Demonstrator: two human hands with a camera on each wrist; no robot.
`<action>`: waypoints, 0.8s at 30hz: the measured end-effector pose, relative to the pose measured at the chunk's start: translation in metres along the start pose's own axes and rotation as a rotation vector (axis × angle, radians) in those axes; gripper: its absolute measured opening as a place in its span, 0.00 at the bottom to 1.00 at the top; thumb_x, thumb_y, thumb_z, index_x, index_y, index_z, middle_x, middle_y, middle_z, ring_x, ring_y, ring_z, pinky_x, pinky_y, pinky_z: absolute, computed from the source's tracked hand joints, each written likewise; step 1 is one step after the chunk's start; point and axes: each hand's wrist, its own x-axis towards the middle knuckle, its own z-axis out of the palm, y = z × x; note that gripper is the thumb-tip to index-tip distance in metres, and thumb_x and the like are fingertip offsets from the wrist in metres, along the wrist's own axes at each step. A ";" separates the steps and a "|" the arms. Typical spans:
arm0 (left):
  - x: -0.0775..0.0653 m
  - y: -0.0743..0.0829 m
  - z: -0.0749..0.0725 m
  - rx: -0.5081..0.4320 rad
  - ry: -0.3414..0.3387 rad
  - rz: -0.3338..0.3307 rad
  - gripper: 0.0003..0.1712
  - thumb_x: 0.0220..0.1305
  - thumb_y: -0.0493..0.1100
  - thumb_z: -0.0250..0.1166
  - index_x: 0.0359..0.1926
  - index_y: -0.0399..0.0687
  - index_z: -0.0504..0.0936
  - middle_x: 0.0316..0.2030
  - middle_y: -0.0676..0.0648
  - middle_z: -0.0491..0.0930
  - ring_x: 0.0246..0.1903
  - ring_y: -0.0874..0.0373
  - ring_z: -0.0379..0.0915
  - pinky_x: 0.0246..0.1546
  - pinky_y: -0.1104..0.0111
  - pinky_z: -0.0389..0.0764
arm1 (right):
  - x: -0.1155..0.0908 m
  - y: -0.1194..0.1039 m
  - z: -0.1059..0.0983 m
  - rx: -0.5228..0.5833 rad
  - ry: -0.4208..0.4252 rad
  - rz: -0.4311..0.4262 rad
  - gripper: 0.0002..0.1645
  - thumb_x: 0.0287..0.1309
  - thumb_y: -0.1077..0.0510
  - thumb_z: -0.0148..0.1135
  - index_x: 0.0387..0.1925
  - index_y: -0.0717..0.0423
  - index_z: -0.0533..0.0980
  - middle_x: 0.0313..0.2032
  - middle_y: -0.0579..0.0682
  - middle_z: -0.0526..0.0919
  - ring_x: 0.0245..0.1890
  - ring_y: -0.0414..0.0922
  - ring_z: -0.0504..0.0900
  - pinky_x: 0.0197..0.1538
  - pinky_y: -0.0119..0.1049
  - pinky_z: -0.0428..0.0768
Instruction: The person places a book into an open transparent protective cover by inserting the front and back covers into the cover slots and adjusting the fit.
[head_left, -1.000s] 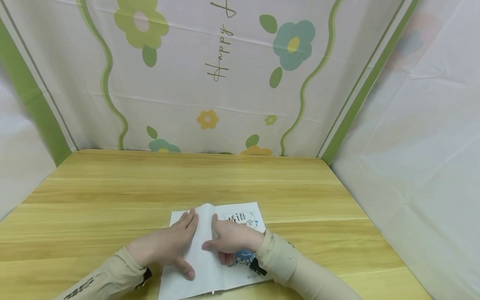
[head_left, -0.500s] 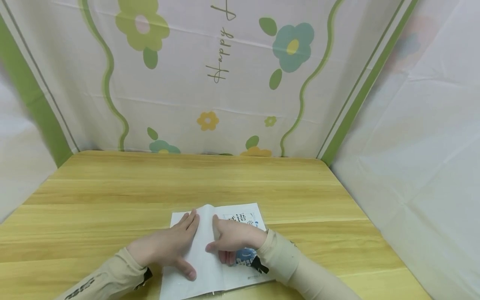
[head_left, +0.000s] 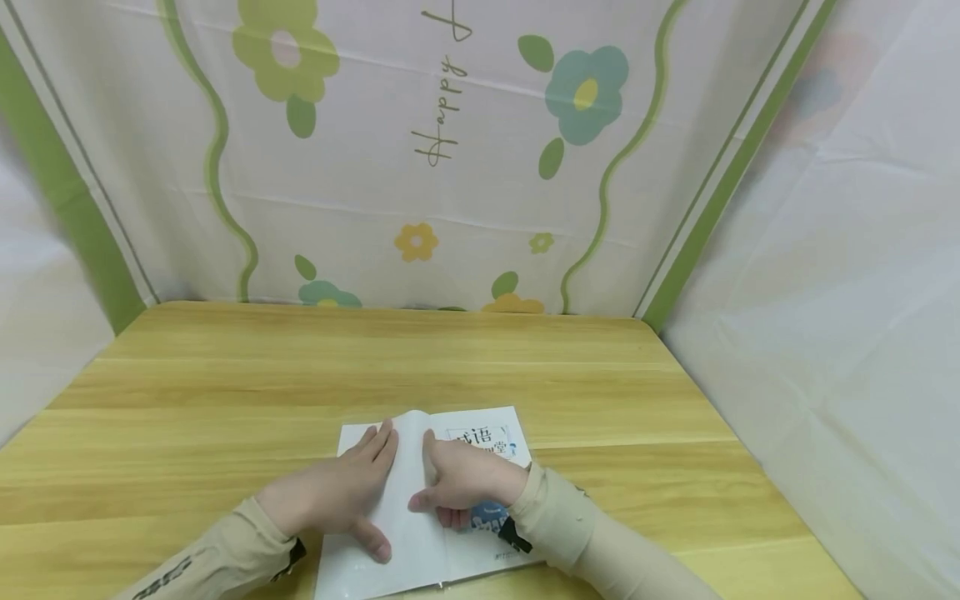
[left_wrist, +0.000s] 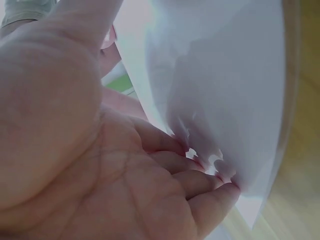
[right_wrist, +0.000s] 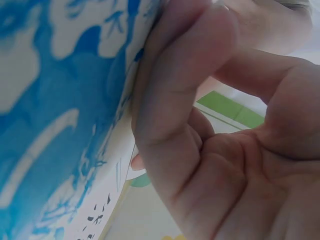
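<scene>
The book lies spread at 6 o'clock on the table, and the step in hand looks like pressing the L pg flat near the gutter. To do it well, the person should prob. use L hand as a steady anchor & run R hand along the gutter, 12 to 6 o'clock, w/ even pressure; the hump at the L pg's 12 o'clock edge suggests the paper isn't fully flat there. It may crease if shoved sideways, so down rather than across is likely better, w/o dragging the R pg. Pose: L forearm comes in from 8 o'clock; L hand is laid on the L pg, gripping nothing, fingers near straight toward 1, thumb splayed to approx. 4. R forearm enters from 4 o'clock; its forefinger points to 11, thumb to 8, both by the gutter, other fingers bent under over the R pg. R wrist view has bent fingers right by the blue print; can't tell if R hand pinches any paper.
</scene>
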 end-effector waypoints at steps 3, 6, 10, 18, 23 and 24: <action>-0.001 0.000 0.001 0.004 0.003 -0.003 0.81 0.31 0.71 0.76 0.70 0.19 0.47 0.71 0.22 0.40 0.69 0.27 0.39 0.66 0.46 0.56 | 0.000 -0.001 0.001 -0.010 0.003 0.003 0.58 0.58 0.57 0.71 0.72 0.75 0.42 0.12 0.53 0.78 0.08 0.47 0.77 0.14 0.39 0.78; -0.001 0.000 0.001 0.010 0.006 0.002 0.81 0.31 0.71 0.76 0.70 0.18 0.48 0.70 0.21 0.41 0.69 0.27 0.39 0.66 0.46 0.55 | 0.001 0.000 0.001 -0.011 0.000 0.006 0.58 0.59 0.56 0.70 0.73 0.75 0.42 0.12 0.53 0.79 0.09 0.47 0.77 0.14 0.40 0.78; -0.001 0.000 0.001 0.005 0.001 0.010 0.81 0.31 0.71 0.76 0.70 0.18 0.47 0.70 0.21 0.40 0.69 0.26 0.39 0.66 0.45 0.55 | 0.002 0.001 -0.001 0.007 -0.010 0.010 0.58 0.59 0.56 0.70 0.73 0.74 0.42 0.13 0.54 0.79 0.09 0.48 0.78 0.15 0.40 0.79; -0.002 -0.003 -0.003 -0.023 -0.044 -0.016 0.81 0.35 0.73 0.74 0.71 0.21 0.45 0.72 0.23 0.37 0.70 0.29 0.36 0.66 0.47 0.56 | -0.005 0.001 -0.012 -0.021 0.022 -0.006 0.46 0.58 0.55 0.71 0.70 0.68 0.59 0.16 0.52 0.80 0.13 0.46 0.80 0.20 0.36 0.80; -0.001 -0.004 -0.005 -0.040 -0.055 -0.012 0.80 0.36 0.72 0.74 0.72 0.21 0.45 0.72 0.23 0.36 0.71 0.29 0.35 0.67 0.46 0.54 | -0.010 0.006 -0.031 -0.086 0.104 -0.029 0.33 0.60 0.50 0.68 0.61 0.65 0.73 0.15 0.50 0.80 0.15 0.44 0.80 0.24 0.32 0.79; -0.001 -0.005 -0.005 -0.045 -0.054 -0.012 0.80 0.36 0.72 0.75 0.72 0.22 0.45 0.72 0.24 0.36 0.71 0.30 0.34 0.67 0.46 0.53 | -0.011 0.009 -0.036 -0.090 0.124 -0.034 0.32 0.61 0.50 0.68 0.60 0.66 0.74 0.16 0.49 0.81 0.16 0.44 0.80 0.24 0.32 0.79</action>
